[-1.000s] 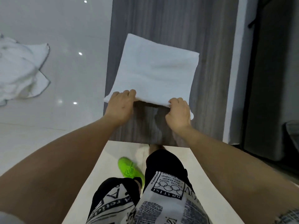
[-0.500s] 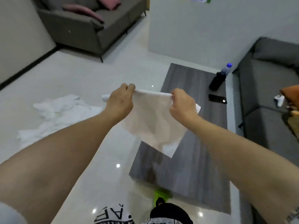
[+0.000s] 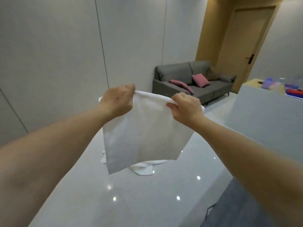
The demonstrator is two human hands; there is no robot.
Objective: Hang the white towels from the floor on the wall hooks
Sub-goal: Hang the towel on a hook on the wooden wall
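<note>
A folded white towel point(image 3: 144, 135) hangs in the air in front of me, held by its top edge. My left hand point(image 3: 117, 100) pinches the top left part of the edge and my right hand point(image 3: 185, 108) grips the top right part. Behind and below the held towel, a pile of white towels point(image 3: 142, 168) lies on the glossy floor, mostly hidden by it. No wall hooks are in view.
A pale panelled wall point(image 3: 65, 54) runs along the left. A grey sofa point(image 3: 193, 81) with pink cushions stands at the back, beside a wooden door point(image 3: 246, 46). A grey counter point(image 3: 265, 115) with colourful items is at the right. The dark table's corner point(image 3: 246, 210) shows at bottom right.
I have lifted the towel off the dark table with both hands and turned left, so the view went from the table to the wall, sofa and door. Both hands kept their hold.
</note>
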